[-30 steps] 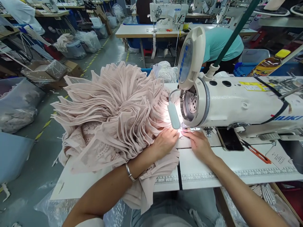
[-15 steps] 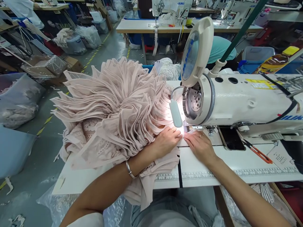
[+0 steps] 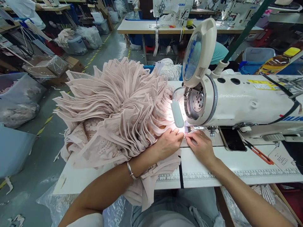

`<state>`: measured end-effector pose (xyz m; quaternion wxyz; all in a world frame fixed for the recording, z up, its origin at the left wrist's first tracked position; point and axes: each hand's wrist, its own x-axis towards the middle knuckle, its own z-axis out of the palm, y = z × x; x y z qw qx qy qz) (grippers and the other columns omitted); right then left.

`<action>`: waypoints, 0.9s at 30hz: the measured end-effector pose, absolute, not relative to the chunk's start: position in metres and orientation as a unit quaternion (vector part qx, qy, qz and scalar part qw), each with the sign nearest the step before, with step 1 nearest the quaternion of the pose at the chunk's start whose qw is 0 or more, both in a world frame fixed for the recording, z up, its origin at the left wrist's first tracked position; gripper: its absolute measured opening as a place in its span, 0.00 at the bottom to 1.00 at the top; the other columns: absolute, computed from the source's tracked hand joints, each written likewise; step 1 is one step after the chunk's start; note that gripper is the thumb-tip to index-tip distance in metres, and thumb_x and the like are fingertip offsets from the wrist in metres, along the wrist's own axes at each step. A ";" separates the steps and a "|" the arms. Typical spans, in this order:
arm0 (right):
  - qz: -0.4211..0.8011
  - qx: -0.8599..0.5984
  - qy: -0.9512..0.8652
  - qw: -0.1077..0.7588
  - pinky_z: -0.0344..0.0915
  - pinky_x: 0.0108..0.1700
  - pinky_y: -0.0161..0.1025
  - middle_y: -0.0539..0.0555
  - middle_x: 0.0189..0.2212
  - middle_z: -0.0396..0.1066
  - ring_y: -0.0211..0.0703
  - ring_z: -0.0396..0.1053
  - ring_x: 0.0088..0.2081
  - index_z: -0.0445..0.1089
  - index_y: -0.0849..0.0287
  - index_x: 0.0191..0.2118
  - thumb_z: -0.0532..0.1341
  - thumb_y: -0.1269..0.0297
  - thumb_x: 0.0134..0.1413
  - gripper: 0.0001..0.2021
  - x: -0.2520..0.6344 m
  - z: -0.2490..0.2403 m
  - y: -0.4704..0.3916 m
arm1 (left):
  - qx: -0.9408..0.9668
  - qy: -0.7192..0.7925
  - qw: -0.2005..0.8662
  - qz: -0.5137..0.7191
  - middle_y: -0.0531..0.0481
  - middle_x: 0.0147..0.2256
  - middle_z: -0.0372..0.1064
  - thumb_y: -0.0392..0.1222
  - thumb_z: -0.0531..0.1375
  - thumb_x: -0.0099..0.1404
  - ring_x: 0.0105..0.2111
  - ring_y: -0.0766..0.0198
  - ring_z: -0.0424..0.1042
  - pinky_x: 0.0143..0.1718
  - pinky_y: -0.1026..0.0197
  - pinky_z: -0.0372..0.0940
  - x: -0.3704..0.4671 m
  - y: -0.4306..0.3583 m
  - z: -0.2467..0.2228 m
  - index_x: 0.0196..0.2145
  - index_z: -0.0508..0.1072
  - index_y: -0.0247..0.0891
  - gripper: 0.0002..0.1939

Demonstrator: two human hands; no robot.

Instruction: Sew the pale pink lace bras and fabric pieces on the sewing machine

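A large heap of layered pale pink fabric (image 3: 118,110) covers the left part of the white sewing table (image 3: 203,176). My left hand (image 3: 170,142) is closed on the edge of this fabric near the needle area, its forearm lying across the heap. Just to its right, my right hand (image 3: 200,145) pinches at the same small lit spot, thumb and forefinger together; the bit of fabric between them is tiny and partly glared out. Both hands are in front of the head of the white sewing machine (image 3: 236,101), below its small lamp (image 3: 177,113).
A black phone (image 3: 233,138), orange-handled snips (image 3: 260,153) and a paper tag (image 3: 281,156) lie right of my right hand. A round magnifier (image 3: 200,53) rises above the machine head. Bins and bags stand on the floor at left. Behind the machine, a person's teal sleeve (image 3: 219,50) shows.
The view has shifted slightly, moving the scene a little to the right. My right hand's thumb and forefinger have changed pose slightly at the fabric edge; my left hand keeps its grip.
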<state>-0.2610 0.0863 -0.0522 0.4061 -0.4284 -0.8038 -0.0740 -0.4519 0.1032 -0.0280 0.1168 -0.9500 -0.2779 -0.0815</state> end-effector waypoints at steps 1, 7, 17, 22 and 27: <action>-0.074 -0.420 -0.811 0.400 0.67 0.38 0.38 0.48 0.28 0.76 0.41 0.71 0.32 0.71 0.55 0.36 0.60 0.73 0.64 0.07 -0.259 -0.052 0.086 | -0.950 -0.277 0.114 -0.085 0.45 0.37 0.69 0.28 0.50 0.74 0.39 0.59 0.67 0.36 0.57 0.58 -0.452 0.104 -0.029 0.38 0.73 0.32 0.13; -0.064 -0.402 -0.823 0.396 0.68 0.41 0.39 0.50 0.33 0.79 0.42 0.74 0.36 0.75 0.56 0.40 0.61 0.73 0.63 0.07 -0.252 -0.054 0.085 | -0.948 -0.278 0.106 -0.117 0.46 0.31 0.68 0.28 0.49 0.75 0.34 0.60 0.67 0.34 0.59 0.60 -0.450 0.107 -0.032 0.34 0.72 0.32 0.15; -0.056 -0.426 -0.826 0.364 0.66 0.44 0.43 0.51 0.35 0.80 0.45 0.75 0.38 0.76 0.55 0.43 0.56 0.76 0.60 0.14 -0.249 -0.050 0.080 | -0.945 -0.306 0.065 -0.095 0.44 0.33 0.68 0.28 0.48 0.74 0.36 0.58 0.67 0.35 0.58 0.62 -0.448 0.106 -0.028 0.34 0.72 0.33 0.14; -0.049 -0.406 -0.838 0.362 0.66 0.44 0.44 0.50 0.38 0.81 0.44 0.75 0.38 0.76 0.54 0.45 0.53 0.80 0.56 0.20 -0.245 -0.053 0.078 | -0.945 -0.309 0.053 -0.089 0.44 0.34 0.68 0.27 0.50 0.73 0.37 0.57 0.67 0.37 0.58 0.63 -0.449 0.105 -0.028 0.35 0.71 0.33 0.12; -0.074 -0.363 -0.857 0.358 0.65 0.47 0.47 0.54 0.41 0.80 0.46 0.75 0.41 0.76 0.56 0.45 0.55 0.79 0.56 0.17 -0.248 -0.050 0.078 | -0.946 -0.305 0.059 -0.088 0.45 0.31 0.68 0.25 0.49 0.72 0.36 0.58 0.67 0.36 0.59 0.63 -0.449 0.104 -0.031 0.33 0.71 0.33 0.14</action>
